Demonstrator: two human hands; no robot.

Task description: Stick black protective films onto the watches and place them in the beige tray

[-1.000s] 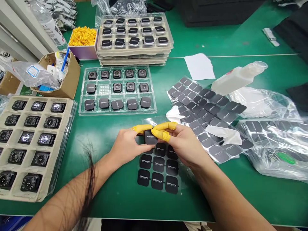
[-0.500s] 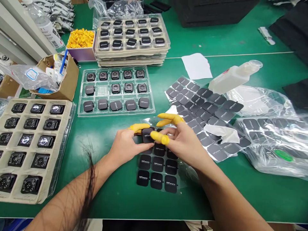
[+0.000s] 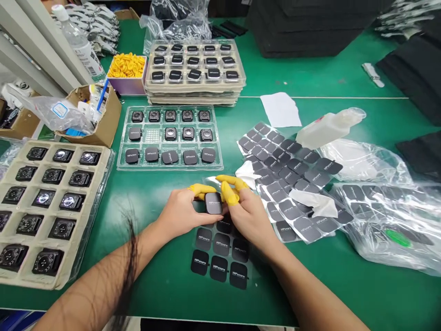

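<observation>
One watch (image 3: 213,203); left hand (image 3: 181,209) pinches its edges, presumably baring the top; right hand (image 3: 245,206) bunched alongside, its hold unclear.

Two hands (image 3: 181,214), fourteen watch units (image 3: 170,133) in one clear tray (image 3: 152,134), fifteen labelled pieces (image 3: 193,60) on a stack (image 3: 193,98), two crumpled wipes (image 3: 315,202).

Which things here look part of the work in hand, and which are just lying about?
Likely in use:
HiFuture-labelled watch body, held by the left hand
HiFuture sticker sheet by the right hand
Clear watch tray

Apparently lying about:
Labelled plastic bottle
White paper sheet
Crumpled clear bag
</observation>
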